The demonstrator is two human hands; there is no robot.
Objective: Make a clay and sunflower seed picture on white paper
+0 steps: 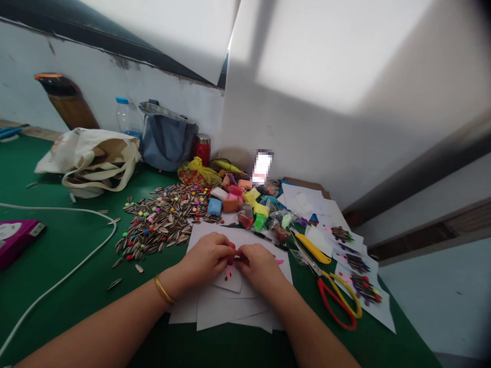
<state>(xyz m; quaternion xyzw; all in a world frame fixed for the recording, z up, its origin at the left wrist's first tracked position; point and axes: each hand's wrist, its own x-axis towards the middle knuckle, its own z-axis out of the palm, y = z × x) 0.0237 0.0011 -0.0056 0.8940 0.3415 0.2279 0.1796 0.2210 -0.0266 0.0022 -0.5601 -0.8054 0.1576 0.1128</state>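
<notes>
My left hand [210, 258], with a gold bangle on its wrist, is closed over the white paper with a small piece of red clay [232, 246] at its fingertips. Close against it, my right hand [260, 265] is pinched; whatever is between its fingers is hidden. Below the fingertips a pink clay shape [229, 272] with dark spots lies on a small white sheet [235, 284]. That sheet rests on a stack of white papers [215, 313]. More pink clay [280, 261] shows just beyond my right hand.
Striped sunflower seeds [161, 220] mixed with coloured bits lie to the left. Packs of coloured clay [230, 205] sit behind the papers. Scissors [333, 294] and a yellow cutter [312, 249] lie right, beside seed-decorated sheets [364, 289]. Bags, bottles and a lit phone [262, 167] stand along the wall.
</notes>
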